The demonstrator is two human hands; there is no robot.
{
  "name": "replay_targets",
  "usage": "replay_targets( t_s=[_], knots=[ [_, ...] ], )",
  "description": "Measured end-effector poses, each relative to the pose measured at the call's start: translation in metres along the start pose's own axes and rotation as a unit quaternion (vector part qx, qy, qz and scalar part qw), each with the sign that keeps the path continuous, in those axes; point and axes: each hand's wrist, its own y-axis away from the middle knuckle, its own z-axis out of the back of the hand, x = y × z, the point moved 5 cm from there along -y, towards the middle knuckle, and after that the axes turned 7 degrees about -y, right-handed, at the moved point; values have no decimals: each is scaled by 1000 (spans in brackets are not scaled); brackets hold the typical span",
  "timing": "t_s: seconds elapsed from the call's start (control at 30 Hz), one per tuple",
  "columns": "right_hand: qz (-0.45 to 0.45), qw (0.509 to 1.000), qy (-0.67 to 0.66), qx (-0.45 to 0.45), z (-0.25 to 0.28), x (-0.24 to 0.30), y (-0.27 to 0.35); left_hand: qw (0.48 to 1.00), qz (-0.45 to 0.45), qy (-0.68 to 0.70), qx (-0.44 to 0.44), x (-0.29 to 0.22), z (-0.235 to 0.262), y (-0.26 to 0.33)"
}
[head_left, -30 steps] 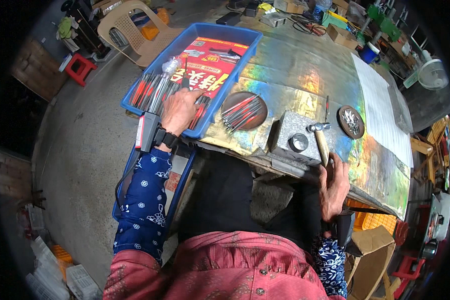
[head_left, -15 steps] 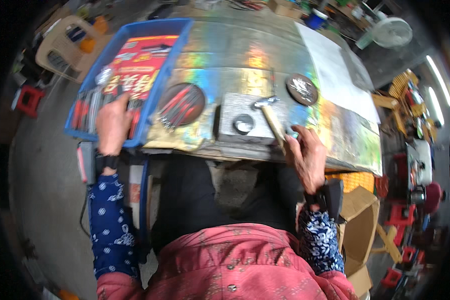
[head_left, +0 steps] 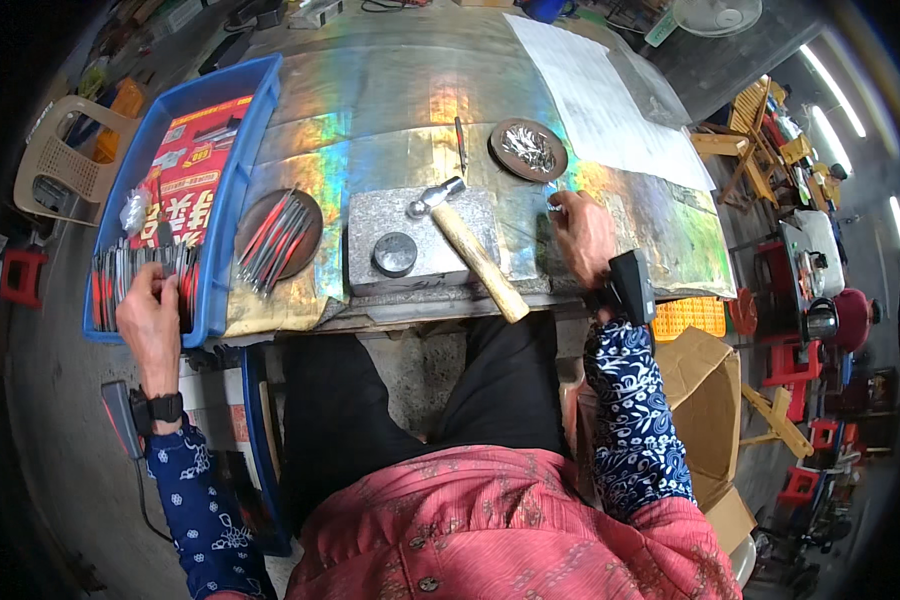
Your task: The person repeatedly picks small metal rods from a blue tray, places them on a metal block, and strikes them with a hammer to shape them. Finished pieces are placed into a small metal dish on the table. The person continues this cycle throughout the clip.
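Red and black slender rods [head_left: 108, 280], packed in a row at the near end of the blue tray [head_left: 237, 180]. Left hand [head_left: 151, 318] at the row, thumb and forefinger drawn together; cannot tell whether around a rod. Best to part one from its neighbours, then lift cleanly, without dragging others. Farther right, hammer [head_left: 477, 260] resting across the grey block [head_left: 373, 220]. Beyond, right hand [head_left: 585, 238], fingers bent near the brown dish [head_left: 498, 163] of silvery bits; cannot tell whether holding one.

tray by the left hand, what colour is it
The tray is blue, best seen in the head view.
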Motion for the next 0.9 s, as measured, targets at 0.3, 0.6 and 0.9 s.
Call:
replay_targets(
  t_s=[0.3, 0.6, 0.9],
  knots=[
    [-11, 998, 56, 12, -25, 9, -18, 927, -17, 373, 41, -64, 27, 6],
    [137, 983, 88, -86, -31, 13, -26, 856, -38, 500, 126, -141, 1, 17],
    [190, 980, 51, 1, -36, 0, -31, 855, -81, 497, 123, -182, -22, 28]
  ],
)
